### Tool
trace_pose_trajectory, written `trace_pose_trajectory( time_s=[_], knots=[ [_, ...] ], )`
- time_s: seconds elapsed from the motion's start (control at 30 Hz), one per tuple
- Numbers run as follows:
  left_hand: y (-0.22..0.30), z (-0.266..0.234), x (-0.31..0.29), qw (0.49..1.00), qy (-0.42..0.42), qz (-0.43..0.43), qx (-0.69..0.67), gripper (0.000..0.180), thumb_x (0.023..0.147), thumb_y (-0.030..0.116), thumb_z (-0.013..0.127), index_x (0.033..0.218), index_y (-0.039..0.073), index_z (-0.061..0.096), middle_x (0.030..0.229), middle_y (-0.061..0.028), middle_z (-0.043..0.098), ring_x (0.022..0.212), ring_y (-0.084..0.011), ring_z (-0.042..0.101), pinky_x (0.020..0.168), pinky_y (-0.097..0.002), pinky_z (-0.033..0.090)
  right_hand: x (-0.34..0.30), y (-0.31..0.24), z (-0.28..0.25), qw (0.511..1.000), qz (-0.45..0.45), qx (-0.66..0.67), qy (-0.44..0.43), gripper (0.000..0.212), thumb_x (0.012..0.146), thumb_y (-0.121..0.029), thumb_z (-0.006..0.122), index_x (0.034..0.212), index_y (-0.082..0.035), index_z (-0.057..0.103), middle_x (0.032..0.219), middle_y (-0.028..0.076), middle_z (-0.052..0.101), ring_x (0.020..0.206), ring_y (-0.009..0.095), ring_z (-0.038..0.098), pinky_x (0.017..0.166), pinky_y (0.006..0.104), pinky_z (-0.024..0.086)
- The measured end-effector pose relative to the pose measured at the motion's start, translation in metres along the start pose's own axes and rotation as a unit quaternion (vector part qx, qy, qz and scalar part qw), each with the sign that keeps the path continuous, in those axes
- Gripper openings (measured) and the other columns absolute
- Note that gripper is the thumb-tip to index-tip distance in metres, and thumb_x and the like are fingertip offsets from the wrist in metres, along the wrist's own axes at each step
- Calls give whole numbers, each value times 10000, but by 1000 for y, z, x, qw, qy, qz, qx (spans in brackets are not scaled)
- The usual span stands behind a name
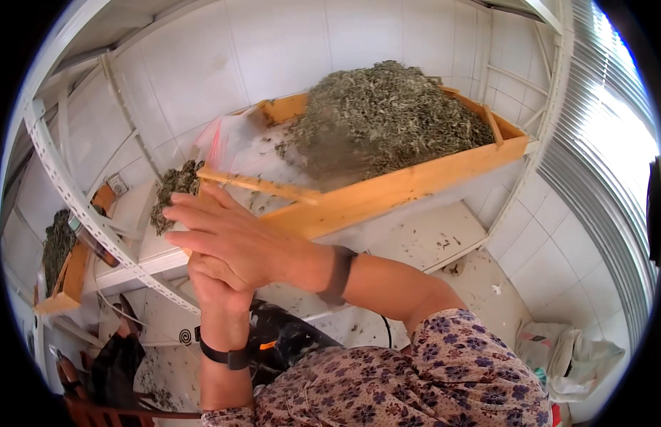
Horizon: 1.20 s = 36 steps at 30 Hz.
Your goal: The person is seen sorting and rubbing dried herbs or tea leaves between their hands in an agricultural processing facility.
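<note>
My right hand [227,231] reaches across from the right, its fingers spread and pointing left. It lies over my left hand [220,285], which comes up from below with a dark band on its wrist. The two hands touch, and the left fingers are mostly hidden. Just beyond the fingertips is a small clump of dried leaves [170,196]. A shallow wooden tray [387,198] holds a large heap of dried grey-green leaves [387,117]. Clear plastic sheeting [252,153] lines the tray's left part, and a wooden slat [263,186] crosses near my right hand.
A white metal shelf frame [96,224] rises at left, beside another wooden box of leaves [64,281]. Scattered leaf bits lie on the white shelf board [430,238]. White sacks [569,356] sit at lower right. Part of another person in dark clothing [117,366] shows at lower left.
</note>
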<state>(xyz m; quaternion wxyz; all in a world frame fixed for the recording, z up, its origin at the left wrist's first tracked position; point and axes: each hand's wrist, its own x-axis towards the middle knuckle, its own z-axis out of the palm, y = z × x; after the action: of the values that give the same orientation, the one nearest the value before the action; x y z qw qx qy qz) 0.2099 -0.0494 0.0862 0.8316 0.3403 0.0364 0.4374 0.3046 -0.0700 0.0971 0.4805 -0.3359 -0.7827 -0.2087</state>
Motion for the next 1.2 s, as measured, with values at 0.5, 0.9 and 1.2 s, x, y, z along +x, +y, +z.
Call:
trace_pose_trajectory(
  time_s=[0.5, 0.9, 1.2],
  knots=[
    [-9, -14, 4, 998, -51, 11, 47, 588, 903, 481, 361, 1336, 93, 272, 1317, -101, 364, 1210, -262, 380, 1003, -435, 348, -6, 13, 6, 998, 2, -56, -12, 463, 732, -233, 566, 1162, -68, 519, 1265, 174, 420, 1252, 340, 305, 988, 552, 195],
    [16, -34, -12, 993, -103, 42, 44, 466, 935, 270, 339, 1319, 12, 282, 1278, -109, 386, 1181, -238, 397, 981, -357, 351, 35, -20, 27, 998, -38, -45, -19, 586, 850, -538, 343, 1185, -84, 499, 1245, 172, 425, 1207, 359, 339, 927, 532, 246],
    [37, -30, -27, 999, 25, 14, 34, 569, 917, 449, 328, 1347, 82, 258, 1346, -106, 339, 1232, -267, 362, 1018, -419, 328, 19, -20, 49, 999, -25, 21, -17, 562, 905, -485, 290, 1166, -35, 501, 1236, 194, 445, 1157, 396, 404, 938, 497, 283]
  ],
)
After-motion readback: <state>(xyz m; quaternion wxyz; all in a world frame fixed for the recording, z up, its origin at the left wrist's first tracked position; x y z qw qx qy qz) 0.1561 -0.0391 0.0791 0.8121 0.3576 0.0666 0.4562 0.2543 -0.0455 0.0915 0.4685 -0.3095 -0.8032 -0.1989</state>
